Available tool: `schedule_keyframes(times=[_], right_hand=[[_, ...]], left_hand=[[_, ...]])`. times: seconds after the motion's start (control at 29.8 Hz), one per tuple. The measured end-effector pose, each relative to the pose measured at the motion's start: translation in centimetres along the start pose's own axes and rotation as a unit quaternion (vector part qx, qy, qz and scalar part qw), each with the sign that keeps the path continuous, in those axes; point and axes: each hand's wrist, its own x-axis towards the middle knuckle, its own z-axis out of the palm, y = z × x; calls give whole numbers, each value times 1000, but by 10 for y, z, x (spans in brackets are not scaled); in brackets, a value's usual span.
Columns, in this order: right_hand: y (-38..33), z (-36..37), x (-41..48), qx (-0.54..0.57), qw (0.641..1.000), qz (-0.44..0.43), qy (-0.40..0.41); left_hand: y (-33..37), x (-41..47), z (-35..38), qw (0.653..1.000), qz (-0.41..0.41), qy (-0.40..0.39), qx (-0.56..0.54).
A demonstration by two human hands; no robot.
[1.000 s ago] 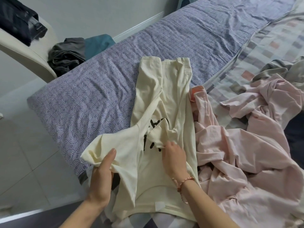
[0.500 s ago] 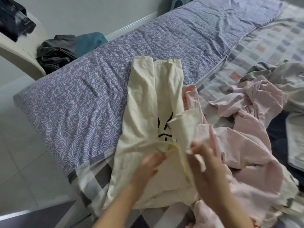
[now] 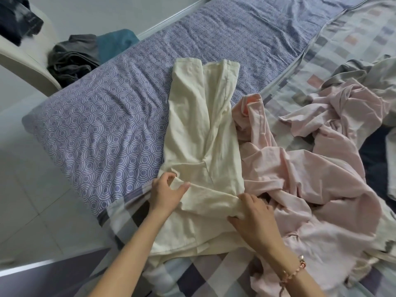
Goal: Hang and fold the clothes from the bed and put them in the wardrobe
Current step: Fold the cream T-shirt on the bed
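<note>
A cream T-shirt [image 3: 201, 129] lies lengthwise on the bed, both long sides folded in to a narrow strip. My left hand [image 3: 166, 192] pinches its left edge near the shoulder fold, thumb on top. My right hand [image 3: 255, 221] grips the right edge of the same fold, fingers curled under the cloth. A crumpled pink garment [image 3: 310, 174] lies right beside the cream shirt, touching it. A grey garment [image 3: 364, 71] is bunched at the far right.
The bed has a purple circle-patterned cover [image 3: 111, 116] on the left and a checked sheet [image 3: 351, 39] on the right. Dark grey and teal clothes [image 3: 85, 52] are piled beyond the bed's left edge by a cream chair [image 3: 23, 63]. Tiled floor [image 3: 32, 211] lies left.
The right side of the cream shirt has been folded in, hiding the black print. Both hands have moved apart to the two ends of a crosswise fold near me.
</note>
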Motion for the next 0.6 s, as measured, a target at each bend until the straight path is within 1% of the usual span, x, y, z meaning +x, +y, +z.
schedule_keyframes(times=[0.07, 0.13, 0.2, 0.27, 0.34, 0.4, 0.44, 0.47, 0.5, 0.54, 0.57, 0.6], right_hand=[[-2, -7, 0, -9, 999, -32, 11], [-6, -8, -8, -13, 997, -69, 39], [-10, -6, -18, -31, 991, -100, 83], [-11, -5, -32, -58, 978, -147, 139], [-9, 0, -47, -89, 969, -178, 147], [-2, 14, -57, -124, 965, -201, 111], [2, 20, -59, -137, 967, -205, 70], [7, 26, -61, -150, 968, -199, 11], [9, 27, -59, -158, 967, -192, -57], [10, 28, -57, -157, 963, -193, -106], [10, 21, -53, -135, 964, -186, -137], [6, 10, -46, -100, 970, -147, -169]], left_hand=[[3, -3, -1, 994, 23, 15, 106], [-3, -4, -6, 989, 52, 33, 136], [-12, -6, -16, 990, 98, 63, 85], [-20, -12, -34, 987, 140, 73, -23], [-35, -23, -53, 979, 166, 58, -99], [-59, -31, -70, 983, 172, 14, -69], [-72, -33, -77, 987, 161, -18, -16], [-81, -36, -82, 984, 156, -61, 63], [-87, -38, -86, 970, 152, -110, 155], [-84, -40, -88, 949, 138, -154, 237], [-76, -40, -89, 935, 110, -173, 290], [-62, -38, -89, 936, 87, -163, 299]])
